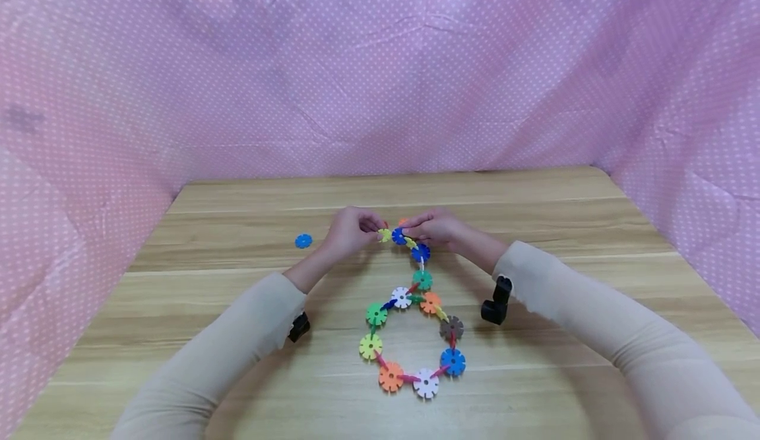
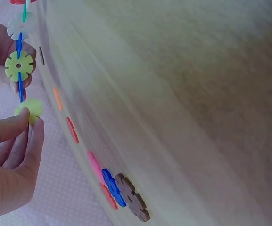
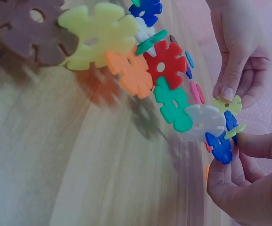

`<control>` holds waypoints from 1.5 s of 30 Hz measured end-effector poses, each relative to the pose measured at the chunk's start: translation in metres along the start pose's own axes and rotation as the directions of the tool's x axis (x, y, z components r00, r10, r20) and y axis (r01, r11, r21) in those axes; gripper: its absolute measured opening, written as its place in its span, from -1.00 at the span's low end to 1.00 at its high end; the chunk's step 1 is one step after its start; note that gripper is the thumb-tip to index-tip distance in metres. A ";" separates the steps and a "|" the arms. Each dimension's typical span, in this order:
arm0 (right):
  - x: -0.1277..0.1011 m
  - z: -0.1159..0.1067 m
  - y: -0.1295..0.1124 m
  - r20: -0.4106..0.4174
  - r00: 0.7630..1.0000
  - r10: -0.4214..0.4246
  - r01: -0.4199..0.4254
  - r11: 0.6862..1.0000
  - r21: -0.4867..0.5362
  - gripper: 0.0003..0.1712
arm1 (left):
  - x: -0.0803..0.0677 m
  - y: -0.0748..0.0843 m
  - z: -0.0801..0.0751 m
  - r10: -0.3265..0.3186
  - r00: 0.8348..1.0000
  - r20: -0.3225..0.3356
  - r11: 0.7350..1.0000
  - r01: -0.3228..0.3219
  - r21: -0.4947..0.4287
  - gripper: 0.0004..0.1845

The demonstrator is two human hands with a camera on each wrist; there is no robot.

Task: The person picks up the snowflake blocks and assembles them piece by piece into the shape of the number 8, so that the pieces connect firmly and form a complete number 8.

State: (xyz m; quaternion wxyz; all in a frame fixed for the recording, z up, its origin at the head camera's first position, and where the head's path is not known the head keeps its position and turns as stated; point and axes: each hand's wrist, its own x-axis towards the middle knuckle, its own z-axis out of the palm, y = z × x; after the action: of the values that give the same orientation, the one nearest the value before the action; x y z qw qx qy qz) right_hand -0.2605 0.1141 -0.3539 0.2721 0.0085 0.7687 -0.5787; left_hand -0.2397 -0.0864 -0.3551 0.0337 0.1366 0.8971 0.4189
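Observation:
A chain of colourful snowflake discs forms a ring (image 1: 425,382) on the wooden table, with a tail running up through a green disc (image 1: 422,280) to my hands. My left hand (image 1: 380,229) pinches a yellow-green disc (image 1: 384,235) at the tail's end, the yellow-green disc (image 2: 30,109) showing between thumb and forefinger in the left wrist view. My right hand (image 1: 410,232) pinches the blue disc (image 1: 399,236) beside it. In the right wrist view this blue disc (image 3: 219,147) sits at my right hand's fingertips (image 3: 220,165), with the yellow-green disc (image 3: 227,104) just above.
A single loose blue disc (image 1: 303,241) lies on the table (image 1: 534,209) left of my left hand. Pink dotted cloth (image 1: 380,84) walls in the back and both sides. Black wrist mounts (image 1: 496,301) sit under my sleeves.

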 end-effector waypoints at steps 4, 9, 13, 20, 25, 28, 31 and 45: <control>-0.001 -0.002 -0.001 0.003 1.000 0.006 -0.006 1.000 -0.015 -0.59 | 0.000 0.001 0.001 0.019 1.000 -0.010 1.000 -0.018 0.017 -0.94; -0.001 -0.002 -0.001 -0.013 1.000 0.027 -0.027 1.000 -0.010 -0.60 | 0.001 0.005 0.005 0.080 0.997 -0.011 0.995 -0.079 0.056 -0.95; -0.001 -0.001 -0.001 -0.048 0.997 0.056 -0.055 0.998 0.022 -0.62 | 0.001 0.007 0.009 0.107 0.994 -0.018 0.991 -0.106 0.082 -0.96; -0.003 0.002 0.000 -0.130 0.989 0.075 -0.070 0.997 0.042 -0.66 | 0.003 0.012 0.015 0.121 0.992 -0.036 0.983 -0.115 0.140 -0.94; -0.004 0.002 -0.001 -0.153 0.985 0.077 -0.072 0.997 0.036 -0.65 | 0.008 0.015 0.014 0.113 0.993 -0.010 0.983 -0.111 0.144 -0.95; -0.003 0.000 -0.002 -0.131 0.990 0.060 -0.062 0.998 -0.011 -0.62 | 0.013 0.016 0.012 0.094 0.996 0.000 0.988 -0.093 0.121 -0.96; -0.001 -0.002 -0.005 -0.096 0.994 0.049 -0.054 0.997 -0.052 -0.62 | 0.017 0.015 0.011 0.081 0.997 0.014 0.992 -0.082 0.099 -0.96; 0.000 -0.018 0.005 0.003 0.999 0.032 -0.031 0.994 -0.103 -0.60 | -0.019 -0.012 -0.028 0.024 0.997 0.075 0.979 -0.039 0.200 -0.81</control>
State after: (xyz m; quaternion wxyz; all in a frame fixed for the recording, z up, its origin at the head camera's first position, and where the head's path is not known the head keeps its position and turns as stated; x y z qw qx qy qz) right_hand -0.2662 0.1318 -0.3547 0.2830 0.0053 0.7969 -0.5338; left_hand -0.2295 -0.1198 -0.3475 0.0454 0.1684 0.9307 0.3214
